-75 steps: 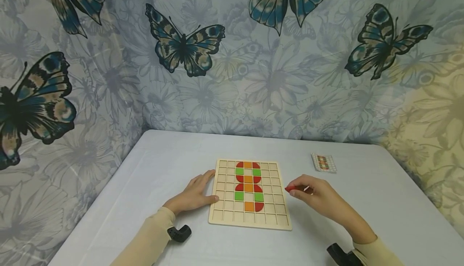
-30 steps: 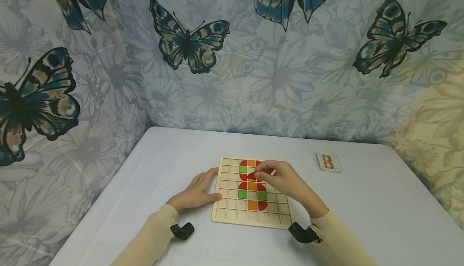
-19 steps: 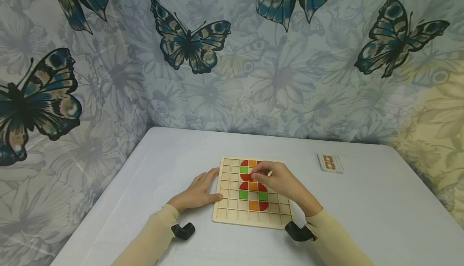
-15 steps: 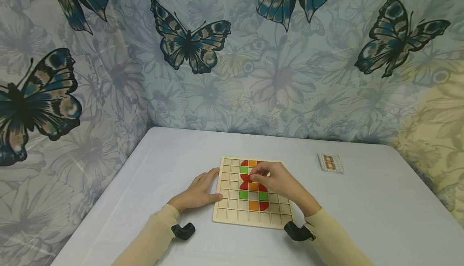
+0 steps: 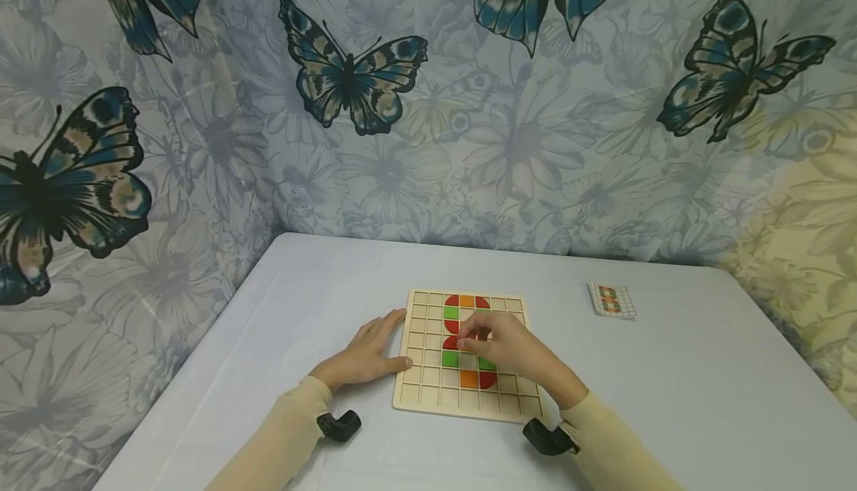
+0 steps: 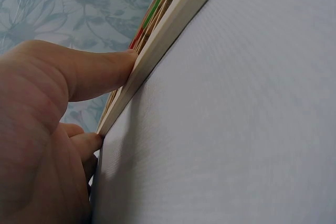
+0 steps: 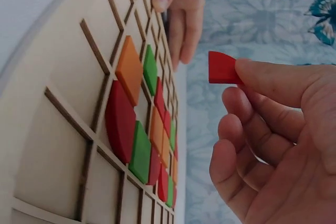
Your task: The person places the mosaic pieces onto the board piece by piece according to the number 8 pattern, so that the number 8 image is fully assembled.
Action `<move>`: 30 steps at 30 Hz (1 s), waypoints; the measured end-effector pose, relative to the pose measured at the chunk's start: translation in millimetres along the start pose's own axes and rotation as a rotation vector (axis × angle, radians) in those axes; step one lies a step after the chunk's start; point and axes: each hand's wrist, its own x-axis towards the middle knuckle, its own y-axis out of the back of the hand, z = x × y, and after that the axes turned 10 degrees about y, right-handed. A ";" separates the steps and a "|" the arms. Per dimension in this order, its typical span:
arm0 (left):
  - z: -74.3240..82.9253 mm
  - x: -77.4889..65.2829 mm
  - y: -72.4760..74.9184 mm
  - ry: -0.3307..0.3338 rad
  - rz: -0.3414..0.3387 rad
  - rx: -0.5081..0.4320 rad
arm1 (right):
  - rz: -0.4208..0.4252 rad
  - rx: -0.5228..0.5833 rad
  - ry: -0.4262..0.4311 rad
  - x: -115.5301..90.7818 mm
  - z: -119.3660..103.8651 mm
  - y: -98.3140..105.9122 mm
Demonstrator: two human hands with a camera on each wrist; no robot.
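A wooden grid board (image 5: 424, 394) lies on the table, with red rounded, orange square and green square tiles set in its middle columns. My left hand (image 5: 361, 355) rests at its left edge, fingers extended. The left wrist view shows the left thumb (image 6: 100, 74) against the board's rim. Over the middle of the board, my right hand (image 5: 509, 344) pinches a red quarter-circle tile (image 7: 221, 68) between thumb and index finger. That tile is raised off the board, its straight edges plain in the right wrist view. In the head view the right hand covers several tiles.
A small stack of printed cards (image 5: 612, 300) lies at the back right of the white table (image 5: 669, 372). Behind the table stands a butterfly-patterned backdrop (image 5: 522, 141). Each wrist carries a black camera (image 5: 339, 425).
From right of the board, my right hand has carried the red quarter-circle tile left over it, then slightly toward the board's near side. The left hand has kept its place at the left edge.
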 end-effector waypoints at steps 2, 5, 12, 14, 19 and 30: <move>0.2 0.0 0.2 0.009 -0.002 0.002 | -0.014 -0.002 0.020 -2.4 -0.6 -3.1; -0.2 0.5 -0.2 0.019 0.001 -0.002 | -0.038 -0.019 0.029 -5.8 -3.0 -8.2; -1.0 1.5 -0.5 0.025 0.002 -0.002 | -0.096 -0.118 0.066 -5.7 -6.7 -19.7; -1.4 1.9 -0.4 0.023 0.003 0.002 | -0.120 -0.139 0.059 -5.4 -7.1 -21.3; -1.3 1.9 -0.4 0.020 0.003 0.006 | -0.172 -0.194 0.043 -6.7 -8.4 -22.8; -0.7 1.9 -0.9 0.026 0.006 -0.004 | -0.238 -0.202 0.050 -10.3 -10.3 -26.3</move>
